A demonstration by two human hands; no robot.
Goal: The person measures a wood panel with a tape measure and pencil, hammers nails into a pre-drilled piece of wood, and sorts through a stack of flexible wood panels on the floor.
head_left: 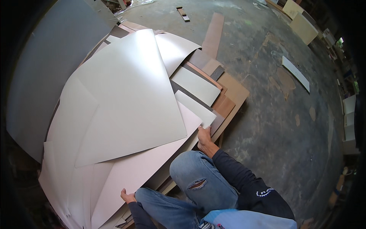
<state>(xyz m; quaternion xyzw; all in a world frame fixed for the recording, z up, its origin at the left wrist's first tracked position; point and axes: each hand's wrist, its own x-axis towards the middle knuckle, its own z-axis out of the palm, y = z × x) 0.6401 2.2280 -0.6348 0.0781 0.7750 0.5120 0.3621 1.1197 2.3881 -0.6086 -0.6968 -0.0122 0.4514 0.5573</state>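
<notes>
Several large thin sheets lie loosely stacked in front of me. My left hand [128,196] is at the near edge of a pale pinkish-white sheet [152,162], thumb on top and the other fingers mostly hidden under it. Near the right corner of that same sheet, my right hand [205,136] pinches its edge, close to a smaller white panel [198,107]. A big glossy white sheet [129,87] lies over the pinkish one, its far end curling up. Brown and wood-coloured boards [225,107] show beneath at the right.
A large grey panel [49,72] leans upright at the left. On the concrete floor [263,133] lie a white strip [296,73], a brown strip [213,34] and a small wood piece [183,14]. Light boards [304,28] stand at the far right. My bent knees [194,168] press close to the stack.
</notes>
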